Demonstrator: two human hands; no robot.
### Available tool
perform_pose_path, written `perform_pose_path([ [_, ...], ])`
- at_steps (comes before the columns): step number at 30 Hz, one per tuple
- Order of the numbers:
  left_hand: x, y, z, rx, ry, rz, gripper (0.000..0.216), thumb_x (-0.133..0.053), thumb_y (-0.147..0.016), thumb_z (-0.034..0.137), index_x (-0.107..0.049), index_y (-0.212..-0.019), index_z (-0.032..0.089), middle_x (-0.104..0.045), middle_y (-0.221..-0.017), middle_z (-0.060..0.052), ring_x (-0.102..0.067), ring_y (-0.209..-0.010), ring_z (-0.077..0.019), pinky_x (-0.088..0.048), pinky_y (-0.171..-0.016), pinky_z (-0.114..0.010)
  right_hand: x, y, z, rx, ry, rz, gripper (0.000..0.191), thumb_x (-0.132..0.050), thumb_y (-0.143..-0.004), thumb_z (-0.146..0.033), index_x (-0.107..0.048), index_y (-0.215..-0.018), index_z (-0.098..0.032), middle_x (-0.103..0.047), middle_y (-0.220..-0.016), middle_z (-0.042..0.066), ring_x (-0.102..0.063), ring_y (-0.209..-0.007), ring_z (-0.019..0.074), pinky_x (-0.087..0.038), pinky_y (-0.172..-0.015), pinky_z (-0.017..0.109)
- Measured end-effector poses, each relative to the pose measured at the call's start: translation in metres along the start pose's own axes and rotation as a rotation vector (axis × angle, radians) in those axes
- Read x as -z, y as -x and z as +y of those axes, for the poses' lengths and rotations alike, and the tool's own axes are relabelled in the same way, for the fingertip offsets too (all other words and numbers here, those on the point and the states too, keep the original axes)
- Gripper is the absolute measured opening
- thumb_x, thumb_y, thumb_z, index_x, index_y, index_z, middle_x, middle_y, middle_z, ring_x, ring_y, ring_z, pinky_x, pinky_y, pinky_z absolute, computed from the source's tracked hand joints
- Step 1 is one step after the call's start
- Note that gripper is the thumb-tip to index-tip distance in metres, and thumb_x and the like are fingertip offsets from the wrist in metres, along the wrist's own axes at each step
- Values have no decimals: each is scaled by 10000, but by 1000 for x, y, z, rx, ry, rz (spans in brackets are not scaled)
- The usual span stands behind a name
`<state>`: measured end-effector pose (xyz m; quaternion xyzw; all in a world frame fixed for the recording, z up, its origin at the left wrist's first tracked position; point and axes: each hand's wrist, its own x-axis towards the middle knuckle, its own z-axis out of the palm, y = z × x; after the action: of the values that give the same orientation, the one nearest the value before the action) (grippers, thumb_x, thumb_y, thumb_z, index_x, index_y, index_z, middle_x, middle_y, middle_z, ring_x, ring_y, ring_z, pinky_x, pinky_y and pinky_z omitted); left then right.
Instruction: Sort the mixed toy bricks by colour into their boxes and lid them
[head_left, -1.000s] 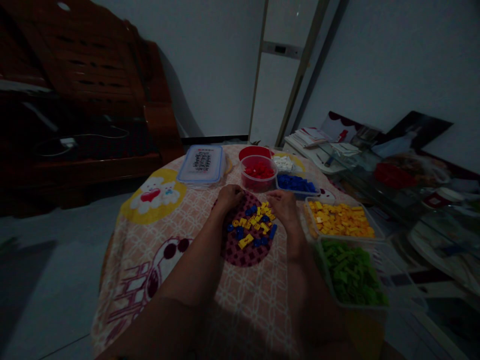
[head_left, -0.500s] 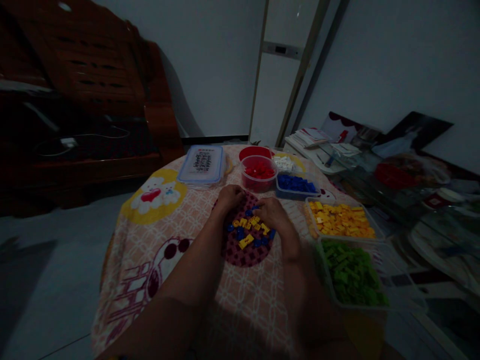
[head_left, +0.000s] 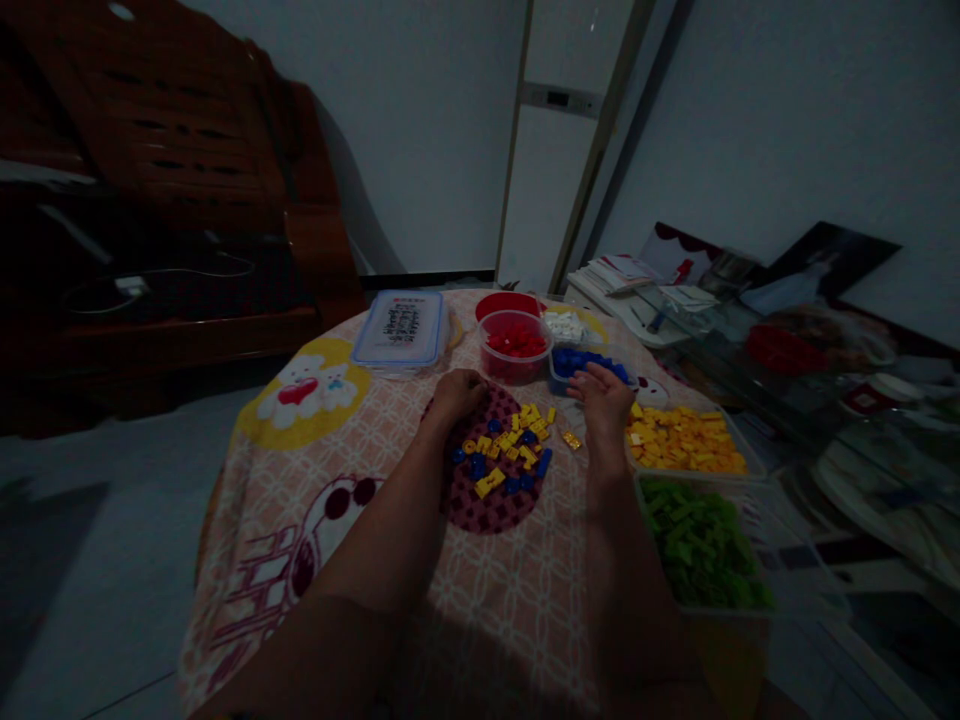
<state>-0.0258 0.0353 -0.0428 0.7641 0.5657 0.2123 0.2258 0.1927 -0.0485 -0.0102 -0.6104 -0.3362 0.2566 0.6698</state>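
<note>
My left hand [head_left: 460, 392] rests at the far left edge of a round purple patch [head_left: 480, 515], its fingers curled together; whatever they hold is hidden. Scattered over this patch lie small yellow building bricks [head_left: 490, 484] and blue pieces [head_left: 478, 466], some of them round. A longer blue brick [head_left: 544, 462] lies at the patch's right side. My right hand [head_left: 606, 400] hovers by the near side of a clear tub of blue bricks [head_left: 577, 362], fingers stretched and apart. Left of its wrist, one yellow brick [head_left: 571, 440] lies on the patterned tablecloth [head_left: 480, 610].
Open tubs of yellow bricks [head_left: 686, 440] and green bricks [head_left: 701, 545] line the right side. A round tub of red bricks [head_left: 517, 343] and a pile of white bricks [head_left: 566, 327] stand at the back. A lidded box [head_left: 399, 330] sits back left. A cluttered glass table [head_left: 712, 350] adjoins on the right.
My right hand has moved right and away, from over the scattered bricks to the blue tub, and its fingers have spread. More yellow bricks now show. My left hand stays put.
</note>
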Motion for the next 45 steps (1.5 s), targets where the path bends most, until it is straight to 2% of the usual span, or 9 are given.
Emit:
perform_pose_path([
  [3,0,0,0,-7,-24,4,264,-554,-857,273,-773,-964,171,-764,-878,-73,-651,-810,-194,-464,-753,-264,-3,10,-3,-35,97,-119,294,-607,-709,-266,-661,-970,-143,-711,-743,43,-683,-625,155,-565,-558,249],
  [9,1,0,0,-12,-14,0,276,-546,-860,277,-777,-969,171,-767,-889,-70,-659,-826,-194,-460,-742,-256,-21,31,-7,-54,362,-369,270,-566,-756,-256,-710,-960,-154,-714,-712,23,-600,-490,118,-469,-468,213],
  [16,-1,-1,-2,-31,-10,15,290,-543,-859,291,-781,-961,158,-759,-859,-76,-647,-780,-191,-453,-728,-266,-44,54,-7,298,831,-685,166,-616,-840,-251,-767,-894,-208,-770,-913,48,-702,-891,203,-495,-796,272],
  [21,-3,-2,-3,-23,-16,9,295,-543,-865,299,-777,-973,154,-756,-868,-80,-646,-772,-189,-447,-713,-267,-50,74,-14,364,1198,-778,199,-623,-891,-287,-733,-1030,-196,-743,-1097,122,-676,-1045,241,-466,-853,293],
  [29,-1,1,0,-15,-7,-4,295,-540,-864,267,-775,-998,149,-761,-891,-84,-658,-792,-190,-454,-739,-266,-49,72,-14,346,1106,-721,150,-654,-862,-300,-713,-897,-166,-748,-1008,150,-690,-987,258,-486,-831,314],
  [36,-1,1,0,3,16,-3,275,-552,-866,260,-773,-993,157,-762,-868,-73,-665,-814,-192,-464,-764,-263,-29,28,5,-68,194,-222,249,-623,-762,-285,-626,-966,-142,-670,-668,23,-646,-550,176,-507,-509,266],
  [40,0,1,1,7,5,-5,270,-550,-859,251,-775,-979,162,-763,-870,-74,-665,-812,-194,-469,-766,-267,-8,5,6,-22,-179,129,407,-667,-668,-253,-573,-1052,-159,-640,-704,-27,-673,-616,142,-564,-567,252],
  [43,0,0,2,4,-10,-6,273,-549,-855,246,-776,-981,162,-764,-892,-79,-665,-826,-199,-473,-776,-273,1,0,0,-30,-195,185,394,-664,-641,-216,-593,-1024,-159,-656,-702,-30,-678,-621,129,-574,-576,238],
  [45,0,0,2,4,-13,-3,273,-551,-854,248,-775,-984,160,-764,-896,-80,-664,-829,-200,-474,-779,-275,0,4,-4,-82,-122,88,308,-653,-653,-224,-621,-951,-156,-658,-643,-28,-652,-545,124,-544,-506,218],
])
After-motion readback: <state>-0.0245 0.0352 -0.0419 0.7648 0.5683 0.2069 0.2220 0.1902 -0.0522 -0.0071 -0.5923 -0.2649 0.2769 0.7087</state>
